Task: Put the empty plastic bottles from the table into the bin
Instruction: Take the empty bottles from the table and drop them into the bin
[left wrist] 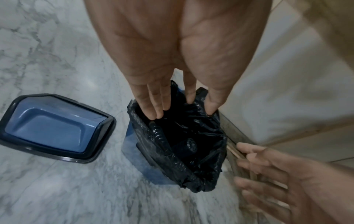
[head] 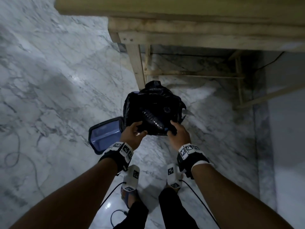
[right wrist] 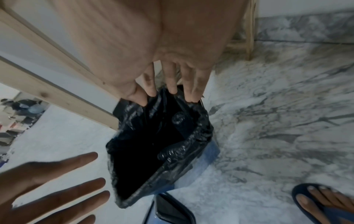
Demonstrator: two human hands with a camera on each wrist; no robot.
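A blue bin with a black liner (head: 130,103) stands on the marble floor by the table leg. Inside it lie a ribbed clear bottle with a blue cap (head: 151,119) and a second bottle showing its base (head: 166,109). Both hover over the bin's near rim, my left hand (head: 135,130) and my right hand (head: 175,129), and neither holds anything. In the left wrist view the left hand (left wrist: 162,106) has straight fingers over the liner (left wrist: 145,133), with the ribbed bottle (left wrist: 159,133) below. The right hand (right wrist: 168,86) is spread above the bin (right wrist: 203,163).
The bin's blue lid (head: 105,134) lies upside down on the floor left of the bin. A wooden table (head: 181,14) stands behind it, one leg (head: 137,66) touching the liner. My sandalled feet (right wrist: 321,201) and loose cables (head: 115,217) are on the floor close by.
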